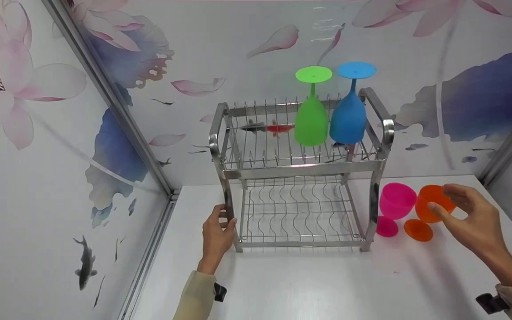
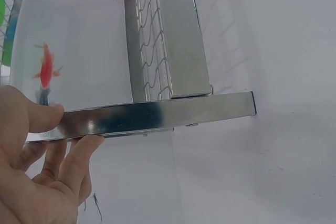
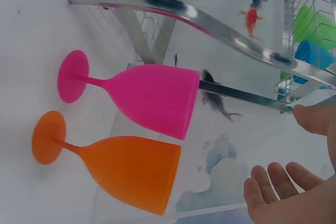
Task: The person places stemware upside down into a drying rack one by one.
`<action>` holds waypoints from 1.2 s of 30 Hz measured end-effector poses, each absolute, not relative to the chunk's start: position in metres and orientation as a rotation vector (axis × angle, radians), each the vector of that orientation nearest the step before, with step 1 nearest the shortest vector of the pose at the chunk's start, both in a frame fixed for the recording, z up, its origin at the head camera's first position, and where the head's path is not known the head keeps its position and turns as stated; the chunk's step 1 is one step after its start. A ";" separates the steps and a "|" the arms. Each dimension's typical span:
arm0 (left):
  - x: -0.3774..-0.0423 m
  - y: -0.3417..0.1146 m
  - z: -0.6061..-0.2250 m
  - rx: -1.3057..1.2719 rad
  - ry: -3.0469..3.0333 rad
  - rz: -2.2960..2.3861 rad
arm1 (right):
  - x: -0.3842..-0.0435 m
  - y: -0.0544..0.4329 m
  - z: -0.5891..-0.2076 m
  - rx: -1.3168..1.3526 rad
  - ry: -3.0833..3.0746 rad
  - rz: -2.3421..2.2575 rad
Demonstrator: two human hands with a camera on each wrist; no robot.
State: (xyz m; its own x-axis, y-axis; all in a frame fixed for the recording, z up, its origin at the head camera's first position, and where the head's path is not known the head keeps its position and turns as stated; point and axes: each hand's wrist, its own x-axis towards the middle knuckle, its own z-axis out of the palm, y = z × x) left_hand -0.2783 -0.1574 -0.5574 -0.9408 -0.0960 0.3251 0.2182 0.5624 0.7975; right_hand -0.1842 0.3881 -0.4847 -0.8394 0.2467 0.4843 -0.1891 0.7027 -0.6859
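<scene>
My left hand (image 1: 217, 238) grips the left front post of a two-tier metal dish rack (image 1: 305, 170). In the left wrist view the thumb lies on one side of the post (image 2: 118, 119) and the fingers on the other. Upside down on the rack's upper tier stand a green goblet (image 1: 311, 122) and a blue goblet (image 1: 348, 119). To the right of the rack, a pink goblet (image 3: 152, 98) and an orange goblet (image 3: 131, 171) stand upright on the table. My right hand (image 1: 476, 218) overlaps the orange one in the head view, thumb and fingers spread with nothing between them.
The lower tier (image 1: 300, 209) is a wavy wire shelf close above the white table (image 1: 309, 284). Behind stands a wall panel (image 1: 220, 49) printed with flowers and fish. Another printed panel (image 1: 38, 191) borders the left side, joined by a metal frame strip (image 1: 109, 93).
</scene>
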 end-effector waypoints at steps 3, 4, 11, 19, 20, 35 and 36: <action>-0.277 -0.158 -0.558 -0.084 -2.471 -1.332 | -0.183 0.395 -0.500 -0.119 -2.345 1.037; -0.277 -0.157 -0.558 -0.082 -2.472 -1.334 | -0.183 0.397 -0.506 -0.146 -2.340 1.044; -0.280 -0.156 -0.557 -0.104 -2.475 -1.350 | -0.182 0.410 -0.544 -0.404 -2.304 1.168; -0.278 -0.156 -0.557 -0.085 -2.477 -1.330 | -0.190 0.415 -0.583 -0.693 -2.277 1.336; -0.277 -0.156 -0.557 -0.079 -2.479 -1.330 | -0.192 0.416 -0.587 -0.726 -2.279 1.344; -0.277 -0.156 -0.557 -0.072 -2.479 -1.336 | -0.224 0.420 -0.618 -0.835 -2.206 1.612; -0.278 -0.156 -0.557 -0.064 -2.482 -1.338 | -0.226 0.420 -0.618 -0.826 -2.203 1.623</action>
